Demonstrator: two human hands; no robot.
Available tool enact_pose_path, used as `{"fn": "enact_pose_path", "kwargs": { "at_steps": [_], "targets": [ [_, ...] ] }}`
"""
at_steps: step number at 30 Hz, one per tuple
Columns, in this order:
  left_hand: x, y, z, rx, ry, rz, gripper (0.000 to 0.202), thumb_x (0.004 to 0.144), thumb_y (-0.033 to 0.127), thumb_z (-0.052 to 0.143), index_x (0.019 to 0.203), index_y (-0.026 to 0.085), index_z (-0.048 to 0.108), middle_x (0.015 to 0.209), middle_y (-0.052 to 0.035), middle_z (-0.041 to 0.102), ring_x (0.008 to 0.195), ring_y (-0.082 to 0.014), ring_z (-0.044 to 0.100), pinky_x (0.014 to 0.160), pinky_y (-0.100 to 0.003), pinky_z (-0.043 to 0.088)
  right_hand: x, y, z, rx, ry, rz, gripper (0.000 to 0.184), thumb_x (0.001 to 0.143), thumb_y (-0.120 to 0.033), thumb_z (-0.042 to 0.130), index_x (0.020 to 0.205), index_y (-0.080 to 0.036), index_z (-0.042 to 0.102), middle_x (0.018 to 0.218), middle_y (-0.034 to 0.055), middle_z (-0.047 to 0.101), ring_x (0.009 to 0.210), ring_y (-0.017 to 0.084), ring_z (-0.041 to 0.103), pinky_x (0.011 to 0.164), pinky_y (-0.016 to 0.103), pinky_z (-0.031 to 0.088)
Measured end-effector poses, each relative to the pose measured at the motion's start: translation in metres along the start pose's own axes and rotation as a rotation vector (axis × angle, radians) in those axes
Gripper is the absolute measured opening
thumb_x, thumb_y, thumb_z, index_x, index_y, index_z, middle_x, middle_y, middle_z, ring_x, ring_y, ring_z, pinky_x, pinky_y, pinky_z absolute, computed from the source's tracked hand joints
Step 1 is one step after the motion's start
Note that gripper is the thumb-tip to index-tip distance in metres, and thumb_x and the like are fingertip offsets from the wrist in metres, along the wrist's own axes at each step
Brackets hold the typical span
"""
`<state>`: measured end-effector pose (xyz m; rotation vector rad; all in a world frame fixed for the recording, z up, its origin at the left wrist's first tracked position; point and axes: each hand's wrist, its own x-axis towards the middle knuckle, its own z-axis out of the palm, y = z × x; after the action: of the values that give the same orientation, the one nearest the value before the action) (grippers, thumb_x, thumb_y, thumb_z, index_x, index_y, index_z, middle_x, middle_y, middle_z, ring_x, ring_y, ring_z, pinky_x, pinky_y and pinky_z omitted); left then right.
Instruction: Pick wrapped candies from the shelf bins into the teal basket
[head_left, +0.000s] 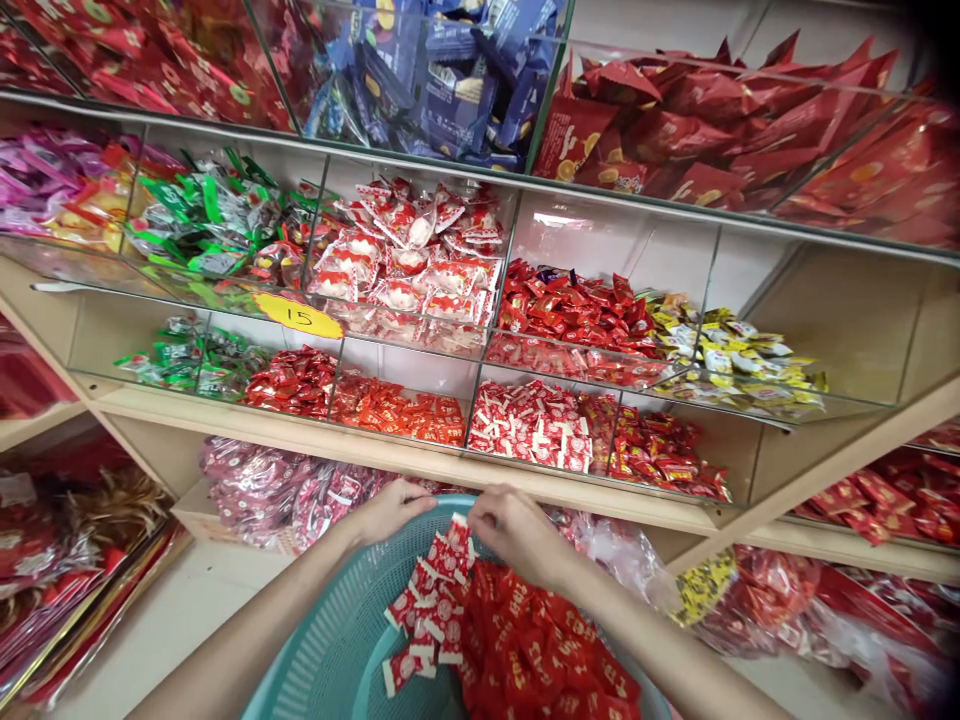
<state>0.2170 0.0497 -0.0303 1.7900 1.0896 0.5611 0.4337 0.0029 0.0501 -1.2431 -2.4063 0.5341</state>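
A teal plastic basket (pixel 330 640) sits low in front of me, partly filled with small red sweets (pixel 540 650) and red-and-white wrapped sweets (pixel 431 605). My left hand (pixel 390 510) rests at the basket's far rim, fingers curled. My right hand (pixel 514 525) is beside it, fingers closed in a pinch on red-and-white sweets at the top of the pile. Both forearms reach in from below over the basket.
A wooden shelf unit with clear acrylic bins (pixel 480 330) stands ahead, full of wrapped sweets in red, white, green, yellow, pink and blue. A yellow "15" price tag (pixel 298 318) sticks to one bin. Bagged sweets (pixel 277 490) lie under the lowest shelf; more stock lies at left and right.
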Motion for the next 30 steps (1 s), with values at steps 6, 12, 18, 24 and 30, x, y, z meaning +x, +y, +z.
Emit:
{"fn": "enact_pose_path", "kwargs": {
  "at_steps": [6,12,18,24,30],
  "targets": [
    [-0.002,0.002,0.001,-0.027,-0.007,0.000,0.044,0.080,0.053,0.044,0.063,0.014,0.053,0.057,0.0047,0.039,0.056,-0.0094,0.033,0.050,-0.019,0.027,-0.007,0.014,0.055,0.114,-0.133,0.062,0.024,0.076,-0.014,0.045,0.052,-0.017,0.046,0.054,-0.0046,0.043,0.053,0.008,0.037,0.051,0.020,0.026],
    [-0.002,0.004,-0.001,-0.025,0.000,0.003,0.044,0.080,0.053,0.044,0.060,0.015,0.049,0.056,0.0051,0.035,0.055,-0.0091,0.030,0.050,-0.019,0.026,-0.005,0.015,0.076,0.227,-0.180,0.105,0.023,0.070,-0.009,0.046,0.049,-0.016,0.041,0.052,-0.0061,0.040,0.052,0.007,0.035,0.052,0.019,0.027],
    [-0.003,0.007,0.000,-0.036,-0.013,-0.012,0.044,0.079,0.054,0.044,0.061,0.015,0.051,0.057,0.0046,0.038,0.056,-0.0095,0.032,0.051,-0.019,0.027,-0.006,0.016,0.084,0.206,-0.189,0.091,0.025,0.069,-0.008,0.046,0.046,-0.016,0.040,0.051,-0.0062,0.039,0.052,0.007,0.033,0.053,0.019,0.028],
    [-0.004,0.008,0.000,-0.028,-0.006,-0.009,0.044,0.080,0.053,0.044,0.062,0.014,0.053,0.057,0.0045,0.038,0.057,-0.0098,0.032,0.051,-0.019,0.027,-0.006,0.017,0.081,0.117,-0.150,0.181,0.019,0.071,-0.015,0.056,0.053,-0.017,0.055,0.055,-0.0042,0.051,0.056,0.008,0.042,0.054,0.020,0.028],
    [-0.001,0.002,0.000,-0.023,0.011,0.002,0.044,0.080,0.052,0.045,0.062,0.013,0.055,0.057,0.0041,0.041,0.057,-0.0099,0.034,0.052,-0.019,0.028,0.001,0.015,0.030,0.108,0.008,0.161,0.019,0.077,-0.031,0.058,0.065,-0.018,0.063,0.063,-0.0016,0.059,0.058,0.010,0.049,0.053,0.021,0.031]
  ]
}}
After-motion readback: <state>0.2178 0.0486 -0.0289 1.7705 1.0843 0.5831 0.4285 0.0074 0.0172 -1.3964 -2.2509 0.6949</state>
